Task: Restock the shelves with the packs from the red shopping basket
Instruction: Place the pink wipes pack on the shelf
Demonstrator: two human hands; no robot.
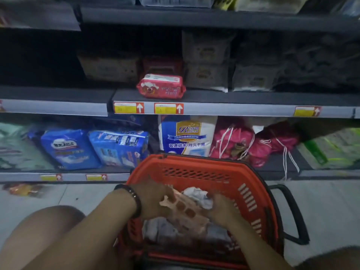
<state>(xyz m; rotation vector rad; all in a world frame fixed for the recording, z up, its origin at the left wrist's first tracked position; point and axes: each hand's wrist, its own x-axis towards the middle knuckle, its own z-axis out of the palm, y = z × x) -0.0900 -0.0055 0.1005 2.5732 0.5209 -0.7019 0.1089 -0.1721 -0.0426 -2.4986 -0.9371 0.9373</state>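
A pink pack (187,213) lies on other packs in the red basket (194,162) on the floor, held at both ends by the left grip (155,199) and right grip (222,209), the basket's far rim near the crowded bottom shelf (276,164), and the middle shelf (243,97) bare-fronted beside a red pack (161,86).

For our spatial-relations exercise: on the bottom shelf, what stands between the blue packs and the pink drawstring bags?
Head view: a tall white-and-blue pack stands between the blue packs and the pink drawstring bags.
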